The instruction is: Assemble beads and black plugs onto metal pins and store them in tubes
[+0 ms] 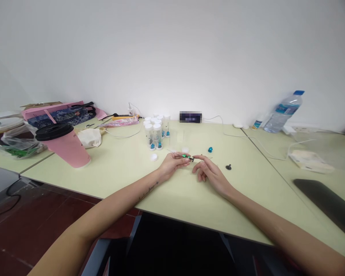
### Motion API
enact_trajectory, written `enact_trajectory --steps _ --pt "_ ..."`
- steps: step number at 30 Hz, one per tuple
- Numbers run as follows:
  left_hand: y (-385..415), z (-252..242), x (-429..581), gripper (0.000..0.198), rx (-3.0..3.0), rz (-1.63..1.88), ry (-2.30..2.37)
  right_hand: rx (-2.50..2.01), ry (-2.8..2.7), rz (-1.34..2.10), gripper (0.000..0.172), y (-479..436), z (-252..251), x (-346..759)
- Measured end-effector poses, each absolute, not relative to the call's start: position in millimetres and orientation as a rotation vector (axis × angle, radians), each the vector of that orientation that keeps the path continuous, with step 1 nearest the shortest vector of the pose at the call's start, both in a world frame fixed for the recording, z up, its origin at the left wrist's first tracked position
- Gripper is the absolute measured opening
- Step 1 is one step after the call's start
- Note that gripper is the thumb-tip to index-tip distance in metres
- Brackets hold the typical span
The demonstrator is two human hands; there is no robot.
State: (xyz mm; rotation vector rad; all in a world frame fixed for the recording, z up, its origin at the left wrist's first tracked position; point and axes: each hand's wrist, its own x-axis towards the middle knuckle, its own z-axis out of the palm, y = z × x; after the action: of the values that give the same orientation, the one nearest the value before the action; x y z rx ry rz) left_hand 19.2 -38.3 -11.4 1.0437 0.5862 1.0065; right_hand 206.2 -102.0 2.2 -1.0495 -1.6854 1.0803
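Observation:
Between the thumb and fingers of my left hand [172, 165] is a small green and black piece [186, 156], with thin wires or rods near it. My right hand [211, 175] reaches its index finger to the black end of that piece, touching or almost touching it. Its other fingers are loosely bent and apart, with nothing seen in them. Beyond the right hand lies a small teal part [210, 149]. To its right rests a small black part with a round base [228, 167]. A loose white cap [153, 157] lies left of my hands.
Several clear tubes with white caps [148, 137] stand behind my hands, teal parts inside. A pink cup [67, 147] is at left; a dark-screened device [190, 117] leans at the wall. A water bottle [283, 113] and a black slab [324, 203] are at right.

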Motion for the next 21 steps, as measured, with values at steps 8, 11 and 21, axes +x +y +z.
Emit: enact_trajectory --steps 8,11,21 --pt "-39.1 -11.0 19.2 0.032 1.054 1.001 0.584 -1.055 -1.685 1.078 0.046 -101.2 1.4 206.9" --pt "-38.5 -11.5 19.1 0.031 1.058 0.999 0.581 -1.052 -1.688 1.079 0.045 -101.1 1.3 206.8" --pt "-39.1 -10.4 19.1 0.032 1.057 0.998 0.592 -1.057 -1.685 1.084 0.045 -101.5 1.5 206.3"
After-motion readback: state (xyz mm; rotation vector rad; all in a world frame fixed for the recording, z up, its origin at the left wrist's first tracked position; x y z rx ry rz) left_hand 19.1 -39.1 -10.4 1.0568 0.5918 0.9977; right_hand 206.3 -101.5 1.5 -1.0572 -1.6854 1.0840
